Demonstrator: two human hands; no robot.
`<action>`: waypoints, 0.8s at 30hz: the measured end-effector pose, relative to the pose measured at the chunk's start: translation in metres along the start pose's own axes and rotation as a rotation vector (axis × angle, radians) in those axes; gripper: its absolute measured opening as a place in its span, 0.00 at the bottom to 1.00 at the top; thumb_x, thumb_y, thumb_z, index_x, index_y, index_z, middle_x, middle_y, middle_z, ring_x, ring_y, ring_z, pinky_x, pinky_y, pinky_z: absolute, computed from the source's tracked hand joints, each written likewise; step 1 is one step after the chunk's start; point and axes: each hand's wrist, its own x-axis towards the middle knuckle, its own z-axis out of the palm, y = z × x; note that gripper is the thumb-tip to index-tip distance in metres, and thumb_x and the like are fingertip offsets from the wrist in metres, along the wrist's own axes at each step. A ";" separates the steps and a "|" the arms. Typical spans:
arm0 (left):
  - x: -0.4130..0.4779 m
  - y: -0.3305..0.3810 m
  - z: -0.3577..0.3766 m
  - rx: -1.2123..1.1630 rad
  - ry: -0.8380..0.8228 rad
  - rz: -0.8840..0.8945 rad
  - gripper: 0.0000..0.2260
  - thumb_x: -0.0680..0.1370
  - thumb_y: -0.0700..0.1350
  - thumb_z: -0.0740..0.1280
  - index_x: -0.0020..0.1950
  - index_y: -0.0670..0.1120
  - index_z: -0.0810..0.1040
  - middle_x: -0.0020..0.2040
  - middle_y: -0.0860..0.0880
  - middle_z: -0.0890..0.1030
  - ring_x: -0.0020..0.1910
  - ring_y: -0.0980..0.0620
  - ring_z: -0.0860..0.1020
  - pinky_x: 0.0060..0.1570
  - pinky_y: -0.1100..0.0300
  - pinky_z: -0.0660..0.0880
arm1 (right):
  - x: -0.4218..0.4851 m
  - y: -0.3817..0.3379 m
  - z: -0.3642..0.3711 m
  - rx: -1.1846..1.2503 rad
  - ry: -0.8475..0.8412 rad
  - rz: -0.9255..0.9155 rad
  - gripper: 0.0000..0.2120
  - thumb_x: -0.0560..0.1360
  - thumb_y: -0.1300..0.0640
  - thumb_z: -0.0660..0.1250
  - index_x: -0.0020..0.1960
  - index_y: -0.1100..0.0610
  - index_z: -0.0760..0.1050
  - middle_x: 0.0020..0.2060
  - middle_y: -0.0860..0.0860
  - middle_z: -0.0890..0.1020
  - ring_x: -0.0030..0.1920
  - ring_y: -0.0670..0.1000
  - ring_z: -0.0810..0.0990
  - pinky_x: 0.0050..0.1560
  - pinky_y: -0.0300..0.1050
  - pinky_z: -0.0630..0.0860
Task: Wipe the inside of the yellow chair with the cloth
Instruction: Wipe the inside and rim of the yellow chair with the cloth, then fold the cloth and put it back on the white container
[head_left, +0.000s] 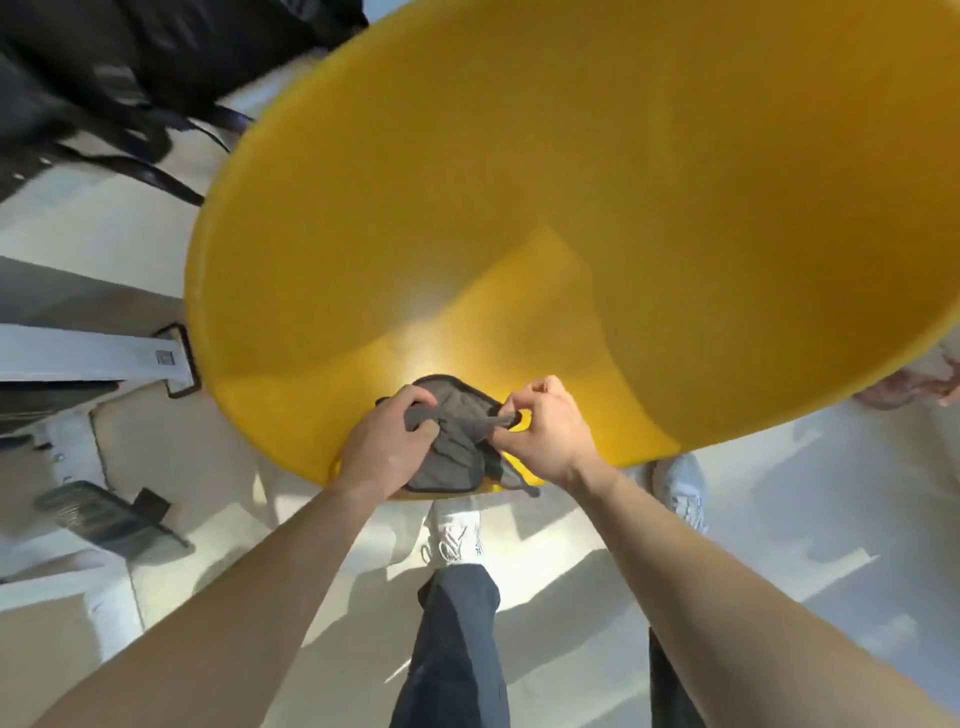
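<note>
A big yellow chair (597, 218) with a smooth bowl-shaped shell fills the upper and middle view. On its near front lip lies a crumpled grey cloth (457, 441). My left hand (387, 441) pinches the cloth's left edge. My right hand (545, 431) pinches a twisted fold of the same cloth on its right side. Both hands sit at the seat's front rim, with the cloth stretched between them. Part of the cloth is hidden under my fingers.
A black office chair (104, 78) stands at the top left. A white desk leg and frame (93, 358) lie at the left, with a dark mesh item (109, 514) on the floor. My legs and white shoes (457, 535) are below the seat. Another person's hand (914, 384) shows at the right edge.
</note>
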 end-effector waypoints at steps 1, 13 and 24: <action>-0.010 0.002 -0.009 -0.045 -0.014 -0.017 0.11 0.77 0.50 0.64 0.56 0.64 0.72 0.45 0.54 0.80 0.33 0.49 0.77 0.34 0.51 0.75 | -0.002 -0.009 -0.011 -0.007 0.007 -0.049 0.05 0.67 0.51 0.73 0.40 0.46 0.77 0.54 0.51 0.75 0.58 0.50 0.74 0.58 0.44 0.73; -0.086 0.060 -0.025 -0.815 -0.348 -0.225 0.13 0.79 0.44 0.63 0.58 0.61 0.76 0.42 0.48 0.84 0.30 0.49 0.79 0.32 0.55 0.79 | -0.046 -0.089 -0.084 0.753 -0.488 0.030 0.11 0.66 0.68 0.66 0.34 0.54 0.69 0.48 0.62 0.73 0.53 0.57 0.73 0.59 0.54 0.75; -0.160 0.043 -0.075 -0.238 0.567 -0.112 0.06 0.69 0.47 0.72 0.36 0.51 0.75 0.49 0.53 0.74 0.51 0.47 0.74 0.41 0.55 0.71 | -0.069 -0.136 -0.079 -0.254 -0.289 -0.335 0.17 0.68 0.60 0.77 0.39 0.52 0.67 0.32 0.49 0.74 0.35 0.54 0.71 0.32 0.43 0.67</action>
